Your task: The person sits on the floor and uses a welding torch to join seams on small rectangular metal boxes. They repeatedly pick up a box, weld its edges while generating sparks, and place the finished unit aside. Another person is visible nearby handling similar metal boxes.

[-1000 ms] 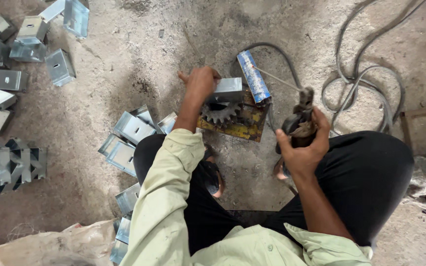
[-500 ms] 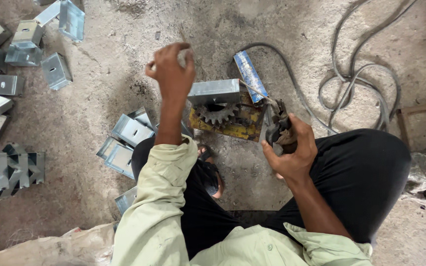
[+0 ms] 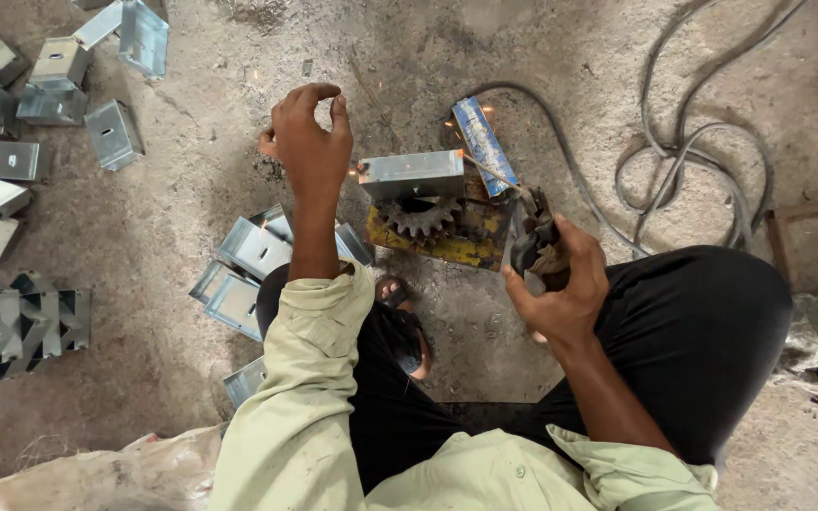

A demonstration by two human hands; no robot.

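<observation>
Electrode holder (image 3: 534,237) gripped by right hand (image 3: 560,293) fingers, left hand (image 3: 310,142) raised, fingertips loosely curled (empty), above metal bracket (image 3: 411,175)

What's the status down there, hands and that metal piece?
Left hand raised, empty. Right hand grips welding holder, rod tip at metal bracket on gear. Sparks flying; nothing blocking.

A rough, dusty concrete floor (image 3: 191,227) fills the frame under flat, even light. Grey cables (image 3: 674,151) loop at the upper right, a wooden frame (image 3: 807,213) sits at the right edge, and a crumpled sack (image 3: 97,473) lies lower left.
</observation>
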